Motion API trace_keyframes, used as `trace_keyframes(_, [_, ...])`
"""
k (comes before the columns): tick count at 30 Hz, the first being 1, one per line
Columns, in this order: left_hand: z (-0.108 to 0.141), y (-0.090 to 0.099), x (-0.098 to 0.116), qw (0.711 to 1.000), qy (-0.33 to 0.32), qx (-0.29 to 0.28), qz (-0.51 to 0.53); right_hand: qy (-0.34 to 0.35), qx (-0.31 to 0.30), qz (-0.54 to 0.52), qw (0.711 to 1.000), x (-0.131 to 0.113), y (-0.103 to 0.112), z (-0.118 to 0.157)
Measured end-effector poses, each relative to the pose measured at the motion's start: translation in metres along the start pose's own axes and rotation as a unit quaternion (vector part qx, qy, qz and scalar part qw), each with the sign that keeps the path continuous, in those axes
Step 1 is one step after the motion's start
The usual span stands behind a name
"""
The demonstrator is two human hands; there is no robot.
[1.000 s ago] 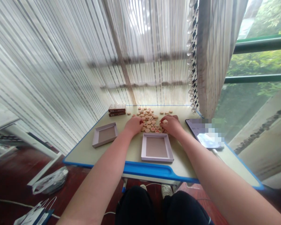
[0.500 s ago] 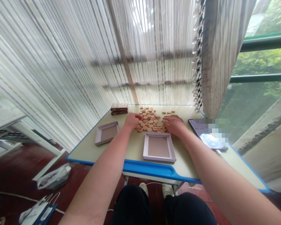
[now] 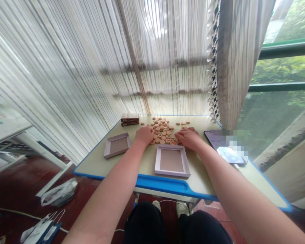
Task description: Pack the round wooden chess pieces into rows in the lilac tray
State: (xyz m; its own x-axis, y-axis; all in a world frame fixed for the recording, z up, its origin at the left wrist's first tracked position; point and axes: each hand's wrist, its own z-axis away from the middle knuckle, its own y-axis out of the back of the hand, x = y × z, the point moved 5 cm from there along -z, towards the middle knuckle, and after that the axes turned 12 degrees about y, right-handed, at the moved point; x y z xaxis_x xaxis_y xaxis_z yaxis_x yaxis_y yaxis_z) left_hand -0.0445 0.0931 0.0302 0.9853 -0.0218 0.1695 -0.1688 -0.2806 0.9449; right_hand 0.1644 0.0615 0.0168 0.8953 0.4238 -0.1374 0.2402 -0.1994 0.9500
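A heap of round wooden Chinese chess pieces [image 3: 163, 133] lies on the pale table, some with red or dark characters facing up. At the heap's left edge is my left hand [image 3: 144, 135]. Its fingers are curled in, touching or very near the pieces; whether it holds one is hidden. My right hand [image 3: 188, 137] rests at the right edge, fingers stretched leftward over pieces partly covered by it. Just in front of the heap sits an open shallow cardboard box [image 3: 156, 166]. Another shallow box part [image 3: 107, 151] stands left of my left forearm.
Stacked small boxes [image 3: 129, 119] stand at the back left. A phone [image 3: 227, 150] with a cable lies at the right. Along the table's front runs a blue grooved edge [image 3: 162, 183]. A few loose pieces [image 3: 183, 123] lie behind my right hand. Striped curtains [image 3: 167, 74] hang beyond.
My left hand has moved slightly right and nearer, its fingers more curled. My right hand has shifted a little left and nearer, uncovering a piece behind it.
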Motion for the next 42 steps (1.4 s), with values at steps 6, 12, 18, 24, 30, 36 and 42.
trace_keyframes(6, [0.001,0.001,0.003,0.999,-0.018,0.028,0.018,-0.037,0.024,-0.001,0.999,0.003,0.0,0.001])
trace_keyframes(12, [0.001,-0.002,0.006,0.998,-0.042,0.028,0.032,-0.035,0.031,-0.011,0.999,0.003,0.005,0.003])
trace_keyframes(18, [0.003,-0.003,0.007,0.999,-0.041,0.019,0.01,-0.091,0.067,-0.018,0.993,0.019,0.013,0.005])
trace_keyframes(24, [0.001,-0.004,0.003,1.0,-0.012,0.006,0.018,-0.195,0.086,-0.009,0.977,0.037,0.019,0.015])
trace_keyframes(30, [-0.006,-0.006,0.003,0.997,-0.026,0.018,0.074,-0.228,0.067,-0.049,0.97,0.05,0.012,0.014])
trace_keyframes(36, [-0.005,-0.007,0.01,0.986,-0.098,0.03,0.135,-0.231,0.001,-0.04,0.972,0.043,0.021,0.017])
trace_keyframes(42, [-0.005,-0.006,0.009,0.983,-0.106,0.033,0.148,-0.206,-0.081,-0.034,0.975,0.035,0.019,0.02])
